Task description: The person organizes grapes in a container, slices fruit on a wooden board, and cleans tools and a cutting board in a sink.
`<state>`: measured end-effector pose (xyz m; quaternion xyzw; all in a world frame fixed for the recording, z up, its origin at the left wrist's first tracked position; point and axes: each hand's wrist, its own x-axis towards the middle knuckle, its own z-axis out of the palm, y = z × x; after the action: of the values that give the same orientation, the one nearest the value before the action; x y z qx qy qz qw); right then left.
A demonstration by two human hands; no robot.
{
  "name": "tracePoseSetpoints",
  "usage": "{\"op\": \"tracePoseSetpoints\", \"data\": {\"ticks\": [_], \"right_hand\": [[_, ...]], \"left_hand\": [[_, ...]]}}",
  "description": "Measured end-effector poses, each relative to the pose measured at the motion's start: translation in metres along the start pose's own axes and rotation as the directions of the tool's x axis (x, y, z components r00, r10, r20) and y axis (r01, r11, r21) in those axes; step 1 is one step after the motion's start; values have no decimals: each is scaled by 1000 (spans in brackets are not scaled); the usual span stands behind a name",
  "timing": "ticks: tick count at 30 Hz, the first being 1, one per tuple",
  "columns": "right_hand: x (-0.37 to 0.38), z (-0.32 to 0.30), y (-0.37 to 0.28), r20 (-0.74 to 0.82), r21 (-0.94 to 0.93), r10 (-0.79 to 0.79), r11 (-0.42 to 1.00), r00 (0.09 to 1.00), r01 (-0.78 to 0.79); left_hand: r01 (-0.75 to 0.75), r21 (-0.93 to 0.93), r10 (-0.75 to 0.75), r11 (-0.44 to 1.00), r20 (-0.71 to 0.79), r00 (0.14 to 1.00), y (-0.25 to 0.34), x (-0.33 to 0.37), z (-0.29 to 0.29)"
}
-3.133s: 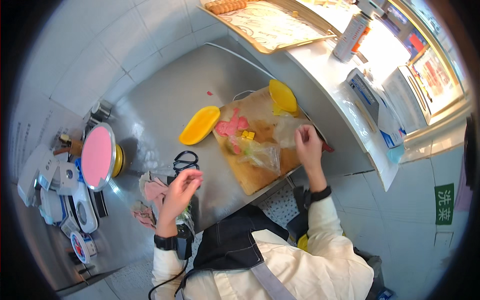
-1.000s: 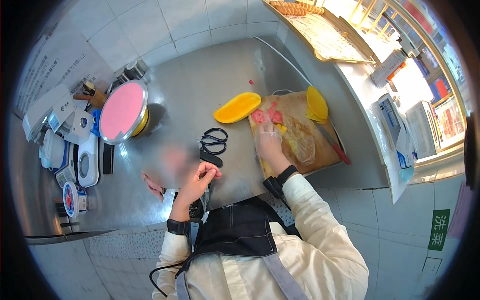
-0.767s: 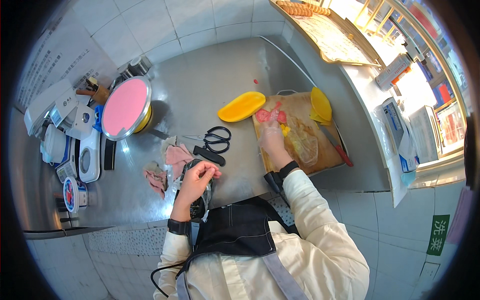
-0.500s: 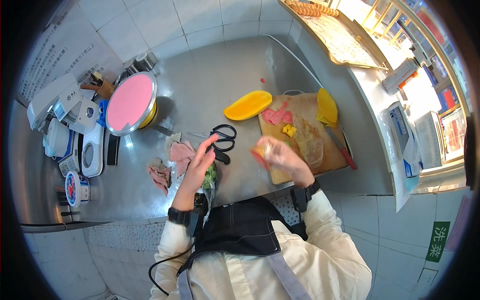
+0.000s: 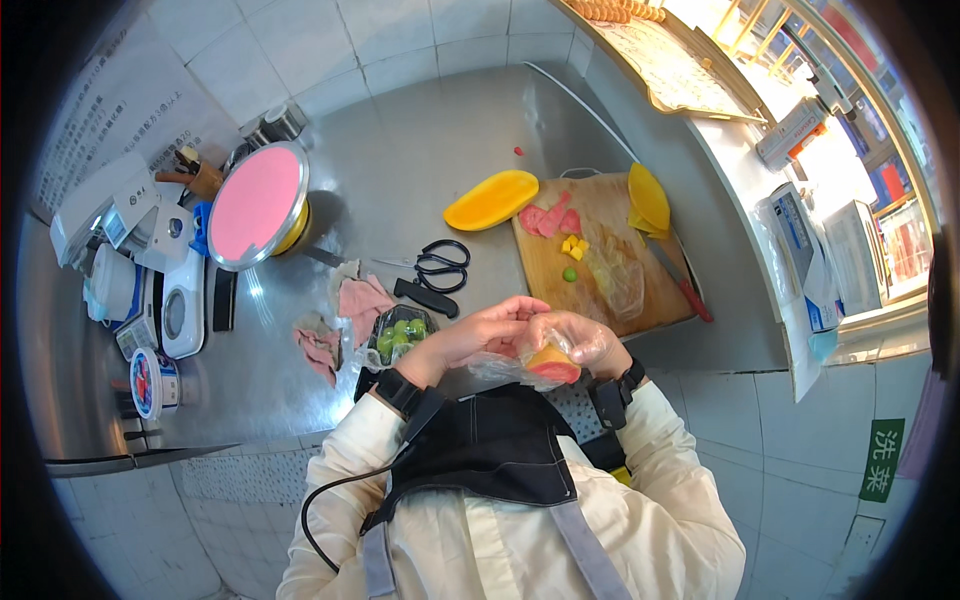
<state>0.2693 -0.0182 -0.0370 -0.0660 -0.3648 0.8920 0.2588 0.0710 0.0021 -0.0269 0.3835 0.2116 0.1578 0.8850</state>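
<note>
Fruit [image 5: 553, 367], its pink face toward the near side, sits in the curled fingers of the right hand [image 5: 582, 340] over the table's [image 5: 420, 125] near edge. The left hand's [image 5: 490, 328] bent fingers meet them; whether they pinch the clear plastic [image 5: 492, 370] cannot be told. Grapes [image 5: 402, 335] lie left, the cutting board [image 5: 546, 272] right; steel stretches far beyond the scissors [image 5: 443, 267].

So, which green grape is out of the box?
The single grape on the board, beside the yellow cubes; the other visible grapes sit together in the plastic box.
</note>
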Motion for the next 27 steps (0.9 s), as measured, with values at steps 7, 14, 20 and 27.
{"op": "tracePoseSetpoints", "data": {"ticks": [7,14,20,27], "right_hand": [[2,1,2,-1,8,23,1000,1000,-23],[7,-11,4,0,-104,129,986,992,-128],[4,-26,-2,-174,-228,153,955,973,-191],[20,-47,19,-515,-302,-248,948,821,97]], "left_hand": [[-147,-100,156,984,95,983,-15,11,-9],[-224,294,226,929,26,974,-24,9,-23],[-246,258,268,934,-56,962,-19,-4,-18],[-151,496,380,855,-402,833,-28,-4,-26]]}}
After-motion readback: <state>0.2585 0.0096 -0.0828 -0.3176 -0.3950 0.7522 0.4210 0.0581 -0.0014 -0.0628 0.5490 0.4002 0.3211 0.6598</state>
